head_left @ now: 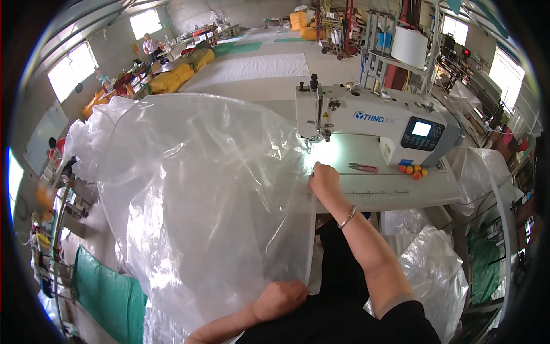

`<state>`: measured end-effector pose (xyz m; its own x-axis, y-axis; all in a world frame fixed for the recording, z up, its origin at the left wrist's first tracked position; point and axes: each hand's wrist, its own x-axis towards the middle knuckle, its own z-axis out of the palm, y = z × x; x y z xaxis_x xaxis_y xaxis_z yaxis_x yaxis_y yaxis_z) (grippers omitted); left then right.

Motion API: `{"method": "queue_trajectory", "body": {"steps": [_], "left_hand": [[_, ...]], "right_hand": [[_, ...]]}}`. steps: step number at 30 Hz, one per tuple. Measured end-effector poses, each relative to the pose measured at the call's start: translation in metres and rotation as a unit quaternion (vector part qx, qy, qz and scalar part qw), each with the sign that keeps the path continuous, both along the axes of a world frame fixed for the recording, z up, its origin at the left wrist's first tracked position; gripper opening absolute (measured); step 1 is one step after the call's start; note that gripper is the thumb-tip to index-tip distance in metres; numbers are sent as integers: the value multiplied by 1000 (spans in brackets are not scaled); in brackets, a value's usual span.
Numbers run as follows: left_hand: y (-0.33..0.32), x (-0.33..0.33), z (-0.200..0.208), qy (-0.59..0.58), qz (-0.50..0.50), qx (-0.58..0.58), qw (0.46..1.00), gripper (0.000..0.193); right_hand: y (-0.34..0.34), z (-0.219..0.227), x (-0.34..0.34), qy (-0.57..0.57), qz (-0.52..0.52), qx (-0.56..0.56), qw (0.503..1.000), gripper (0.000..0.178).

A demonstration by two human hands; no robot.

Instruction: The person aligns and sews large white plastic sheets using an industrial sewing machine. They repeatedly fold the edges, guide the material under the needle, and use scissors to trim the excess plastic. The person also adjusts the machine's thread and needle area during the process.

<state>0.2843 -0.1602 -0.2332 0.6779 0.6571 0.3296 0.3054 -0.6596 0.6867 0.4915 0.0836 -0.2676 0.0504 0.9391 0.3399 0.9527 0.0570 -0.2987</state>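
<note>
A large sheet of clear plastic film (189, 172) spreads over the left of the sewing table and hangs down toward me. Its right edge runs from the needle area of a white sewing machine (355, 112) down to my lap. My right hand (325, 179) is closed on that edge just in front of the lit presser foot. Lower down, against my body, my left hand (281, 299) is closed in a fist on the same edge. The needle tip is lost in the lamp's glare.
On the machine bed (366, 198) lie red-handled thread snips (364, 167) and several small orange and yellow balls (413, 171). A white thread cone (409, 47) stands behind the machine. More plastic film (429, 275) hangs at the right. A green sheet (109, 292) lies at lower left. Far left, a person (150, 46) stands.
</note>
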Motion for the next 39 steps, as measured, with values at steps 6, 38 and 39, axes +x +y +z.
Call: {"method": "queue_trajectory", "body": {"steps": [6,38,39], "left_hand": [[18,-12,-13,-31,8,-37,999,17],[124,62,5,171,83,-153,970,12],[131,59,12,261,76,-86,959,14]], "right_hand": [[-24,-4,-16,-28,7,-61,998,11],[-91,-12,9,66,45,-27,996,16],[-101,-10,6,79,51,-26,995,17]]}}
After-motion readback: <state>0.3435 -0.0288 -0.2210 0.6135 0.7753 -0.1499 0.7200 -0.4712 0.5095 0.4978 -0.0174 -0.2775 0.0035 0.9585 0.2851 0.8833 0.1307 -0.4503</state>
